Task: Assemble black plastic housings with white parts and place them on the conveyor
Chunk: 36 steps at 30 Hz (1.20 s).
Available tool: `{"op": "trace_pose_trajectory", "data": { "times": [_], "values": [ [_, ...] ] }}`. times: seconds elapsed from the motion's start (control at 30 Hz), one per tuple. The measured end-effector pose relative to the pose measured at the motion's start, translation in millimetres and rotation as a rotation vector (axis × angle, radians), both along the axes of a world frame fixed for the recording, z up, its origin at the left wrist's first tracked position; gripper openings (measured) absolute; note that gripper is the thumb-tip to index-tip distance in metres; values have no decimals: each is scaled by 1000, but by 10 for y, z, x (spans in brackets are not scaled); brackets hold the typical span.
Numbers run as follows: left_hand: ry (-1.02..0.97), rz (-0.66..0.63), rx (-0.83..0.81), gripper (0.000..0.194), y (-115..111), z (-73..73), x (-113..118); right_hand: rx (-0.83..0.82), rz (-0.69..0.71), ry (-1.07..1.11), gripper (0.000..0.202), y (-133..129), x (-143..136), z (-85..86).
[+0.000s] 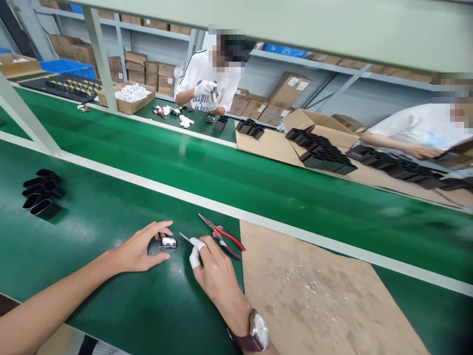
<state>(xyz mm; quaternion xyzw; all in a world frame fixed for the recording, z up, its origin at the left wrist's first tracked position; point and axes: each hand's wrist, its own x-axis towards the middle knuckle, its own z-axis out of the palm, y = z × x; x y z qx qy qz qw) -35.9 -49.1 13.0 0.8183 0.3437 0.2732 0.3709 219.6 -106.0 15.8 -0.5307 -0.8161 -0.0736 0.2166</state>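
A small black oval housing (169, 243) with a white insert stands on the green bench. My left hand (138, 246) curves around its left side, thumb and forefinger spread apart. One bent finger appears to touch the housing's edge; whether it presses cannot be told. To the right, my right hand (212, 268) pinches a thin light-coloured rod-like tool (185, 237), its tip pointing up and left toward the housing. White finger cots cover that thumb and forefinger. Just beyond lie red-and-black long-nose pliers (220, 235), apart from both hands.
Several black oval sleeves (46, 209) stand at left. A stained cardboard sheet (314, 281) lies at right. Past a white rail (155, 186) runs a green belt (177, 153). Two co-workers sit opposite, near black sleeves (321, 150) and a box of white pieces (131, 92). A post (99, 59) rises at left.
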Motion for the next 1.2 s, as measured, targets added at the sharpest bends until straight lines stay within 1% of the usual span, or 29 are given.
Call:
{"op": "trace_pose_trajectory", "data": {
  "times": [0.07, 0.1, 0.23, 0.33, 0.47, 0.7, 0.87, 1.03, 1.2],
  "values": [
    [0, 0, 11, 77, -1, 1, 4, 23, 67, 90, 20, -38, -41, 79],
    [2, -2, 13, 76, -3, -1, 6, 44, 87, 98, 19, -53, -55, 113],
    [-2, -2, 6, 78, -13, -12, 14, 117, 105, 36, 24, -75, -78, 178],
    [-8, -2, 7, 78, -20, -9, 17, 135, 95, -2, 26, -64, -83, 172],
    [-2, -11, -11, 74, -28, 17, 19, 134, 82, -26, 26, -57, -91, 164],
    [13, -28, -56, 70, -22, 31, 21, 115, 96, -19, 27, -54, -101, 184],
    [12, -34, -60, 71, -20, 17, 19, 103, 131, 1, 25, -52, -130, 180],
    [29, -65, -92, 74, -23, 36, 29, 73, 185, 22, 22, -56, -145, 159],
    [40, -56, -130, 76, -29, 38, 27, 59, 217, 31, 25, -42, -136, 171]
  ]
}}
